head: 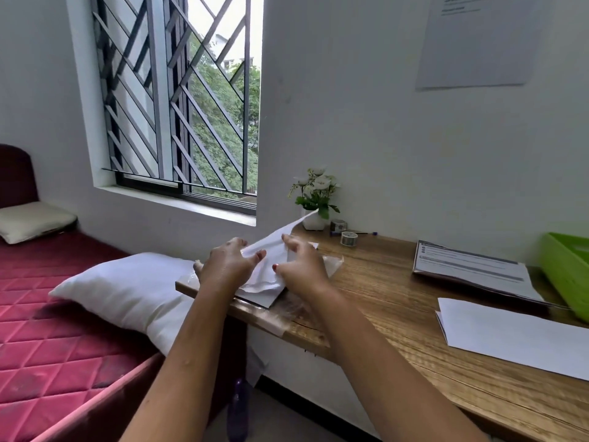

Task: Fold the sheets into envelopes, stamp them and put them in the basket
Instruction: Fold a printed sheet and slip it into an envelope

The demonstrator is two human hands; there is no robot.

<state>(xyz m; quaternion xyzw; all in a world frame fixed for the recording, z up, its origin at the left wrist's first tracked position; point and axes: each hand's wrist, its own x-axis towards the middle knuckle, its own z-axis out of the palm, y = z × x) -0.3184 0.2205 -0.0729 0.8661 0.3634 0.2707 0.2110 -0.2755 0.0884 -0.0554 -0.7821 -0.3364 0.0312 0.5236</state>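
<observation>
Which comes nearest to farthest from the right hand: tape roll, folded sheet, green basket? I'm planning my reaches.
Measured from the right hand in the head view:
1. Tape roll, just beyond the hand, toward the wall.
2. Folded sheet, on the table's near right side.
3. Green basket, at the far right edge.

You are not looking at any text that can actually be read here. The poster hanging on the wall is showing a few dark printed lines near its top, but they are blurring into smudges. The printed sheet lying on the wooden desk is carrying grey bands and rows of small print with round marks down its left edge, all too small and soft for you to make out a single word or number.
</observation>
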